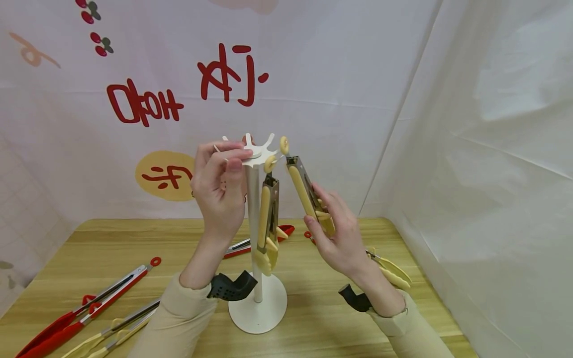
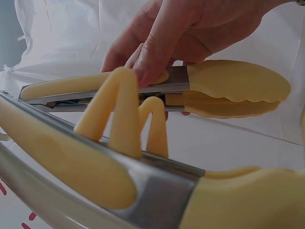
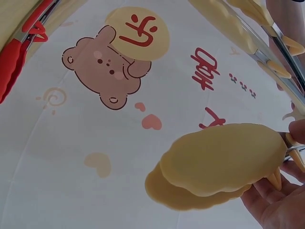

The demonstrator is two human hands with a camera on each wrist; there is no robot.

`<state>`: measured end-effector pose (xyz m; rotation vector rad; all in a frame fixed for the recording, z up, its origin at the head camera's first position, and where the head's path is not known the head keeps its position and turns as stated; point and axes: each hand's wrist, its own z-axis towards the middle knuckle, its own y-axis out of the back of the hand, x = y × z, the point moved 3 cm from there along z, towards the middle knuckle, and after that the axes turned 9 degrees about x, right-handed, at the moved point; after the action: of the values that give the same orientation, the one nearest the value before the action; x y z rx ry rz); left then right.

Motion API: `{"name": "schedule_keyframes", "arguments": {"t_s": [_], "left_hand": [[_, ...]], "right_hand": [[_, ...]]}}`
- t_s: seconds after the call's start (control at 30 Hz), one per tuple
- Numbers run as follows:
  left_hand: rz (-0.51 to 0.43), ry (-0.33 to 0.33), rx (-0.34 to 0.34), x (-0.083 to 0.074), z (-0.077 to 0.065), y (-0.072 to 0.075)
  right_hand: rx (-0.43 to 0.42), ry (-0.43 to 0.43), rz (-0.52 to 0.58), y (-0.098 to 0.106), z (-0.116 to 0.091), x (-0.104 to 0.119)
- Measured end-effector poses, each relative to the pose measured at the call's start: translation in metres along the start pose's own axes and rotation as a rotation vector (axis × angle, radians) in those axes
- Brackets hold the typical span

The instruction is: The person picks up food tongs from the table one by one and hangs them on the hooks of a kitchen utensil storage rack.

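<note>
A white hook stand [image 1: 253, 199] rises from a round base, and my left hand [image 1: 221, 194] pinches its top between thumb and fingers. One pair of yellow tongs [image 1: 265, 214] hangs by its ring from a hook, heads down; it fills the foreground of the left wrist view. My right hand [image 1: 340, 238] grips a second pair of yellow tongs [image 1: 301, 186] by the handles, tilted, its ring close to a hook tip on the stand's right side. In the right wrist view the scalloped yellow heads [image 3: 219, 157] of these held tongs point away from the fingers.
Red tongs [image 1: 107, 298] and more yellow tongs [image 1: 117, 328] lie on the wooden table [image 1: 192, 243] at the left. Another red pair [image 1: 239, 247] lies behind the stand. Yellow tongs [image 1: 394, 271] rest at the right, partly behind my forearm. White printed cloth [image 1: 313, 59] hangs behind.
</note>
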<state>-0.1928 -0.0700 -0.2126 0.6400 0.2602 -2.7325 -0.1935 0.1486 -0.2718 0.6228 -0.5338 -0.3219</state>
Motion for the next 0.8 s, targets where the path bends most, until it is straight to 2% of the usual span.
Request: {"name": "schedule_keyframes", "arguments": {"t_s": [0.8], "left_hand": [[-0.01,0.004,-0.001,-0.0011,0.0,-0.0005]], "right_hand": [[0.01,0.013,0.01,-0.0005,-0.0001,-0.0004]]}}
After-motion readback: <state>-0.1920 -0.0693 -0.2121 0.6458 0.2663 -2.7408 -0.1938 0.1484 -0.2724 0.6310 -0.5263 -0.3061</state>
